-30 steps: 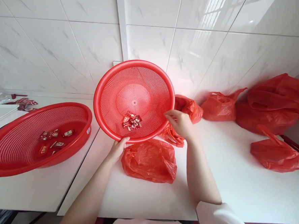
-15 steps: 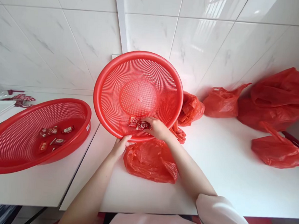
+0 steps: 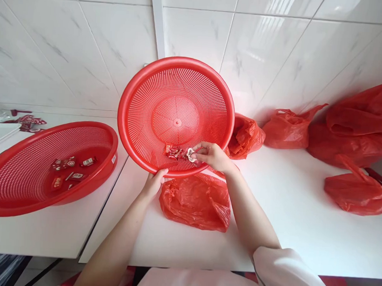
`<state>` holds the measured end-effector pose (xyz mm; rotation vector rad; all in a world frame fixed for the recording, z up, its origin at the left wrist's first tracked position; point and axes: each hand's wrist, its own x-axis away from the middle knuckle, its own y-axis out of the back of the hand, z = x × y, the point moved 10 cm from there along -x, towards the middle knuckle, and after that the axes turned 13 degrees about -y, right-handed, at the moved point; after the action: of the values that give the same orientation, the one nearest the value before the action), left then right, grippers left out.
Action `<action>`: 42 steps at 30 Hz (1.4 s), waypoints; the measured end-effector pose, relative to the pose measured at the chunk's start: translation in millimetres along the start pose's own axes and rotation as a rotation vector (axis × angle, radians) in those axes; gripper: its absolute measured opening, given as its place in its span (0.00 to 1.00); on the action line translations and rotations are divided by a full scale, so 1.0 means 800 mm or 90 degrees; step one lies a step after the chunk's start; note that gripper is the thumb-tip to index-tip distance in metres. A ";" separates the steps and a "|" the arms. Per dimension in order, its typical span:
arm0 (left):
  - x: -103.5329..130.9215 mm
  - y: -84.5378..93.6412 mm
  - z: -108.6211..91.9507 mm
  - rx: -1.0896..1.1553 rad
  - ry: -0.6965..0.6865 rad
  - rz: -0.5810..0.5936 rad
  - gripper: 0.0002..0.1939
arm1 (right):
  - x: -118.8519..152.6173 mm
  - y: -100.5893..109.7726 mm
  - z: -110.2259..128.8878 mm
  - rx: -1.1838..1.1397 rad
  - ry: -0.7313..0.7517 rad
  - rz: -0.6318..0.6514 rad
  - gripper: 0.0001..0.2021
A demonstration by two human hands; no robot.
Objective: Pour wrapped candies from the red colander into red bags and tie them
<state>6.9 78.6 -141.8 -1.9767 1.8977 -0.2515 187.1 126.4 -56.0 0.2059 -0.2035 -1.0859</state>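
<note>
A red perforated plastic basket [image 3: 142,88] is tilted with its opening toward me. My left hand [image 3: 153,184] is closed on its lower front rim. Inside the basket, my right hand [image 3: 213,156] pinches a small packet [image 3: 190,155] with a pale, dark-marked face, low on the right side. Beside it, a few small red wrapped packets [image 3: 173,152] lie against the lower wall. A crumpled red plastic bag [image 3: 195,206] lies on the white table, just below the basket rim and between my forearms.
On the left, a second red basket [image 3: 21,163] leans over, with several small packets [image 3: 65,163] in it. Several red plastic bags [image 3: 287,129] stand along the tiled wall to the right. A gap between two tables [image 3: 103,206] runs left of my left arm.
My right hand has shifted slightly right with a packet, now showing its pale face, away from the other packets. My left hand still grips the rim. The view has tilted slightly.
</note>
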 end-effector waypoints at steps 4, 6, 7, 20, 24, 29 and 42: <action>0.000 -0.001 0.000 -0.005 0.008 0.008 0.24 | 0.019 -0.037 0.001 0.108 -0.027 0.205 0.14; -0.001 -0.002 0.000 -0.007 0.011 0.014 0.23 | 0.029 -0.061 0.001 0.189 -0.029 0.293 0.11; -0.001 -0.001 0.000 -0.009 0.009 0.012 0.24 | 0.028 -0.066 0.002 0.214 -0.023 0.290 0.11; 0.003 -0.007 0.004 0.025 0.040 -0.002 0.21 | 0.009 -0.070 0.011 0.398 0.134 0.094 0.31; -0.006 0.007 -0.003 0.018 0.001 -0.035 0.22 | 0.006 -0.040 0.017 0.239 0.073 0.015 0.14; -0.006 0.007 -0.009 0.006 -0.008 -0.026 0.24 | 0.000 -0.031 0.008 -0.037 0.007 0.057 0.19; -0.002 0.010 0.003 -0.031 0.024 -0.016 0.22 | 0.019 -0.037 0.020 0.032 0.003 0.150 0.19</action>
<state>0.8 80.1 -147.1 -2.0429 1.9199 -0.2526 164.3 98.8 -47.4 0.2236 -0.2440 -0.8464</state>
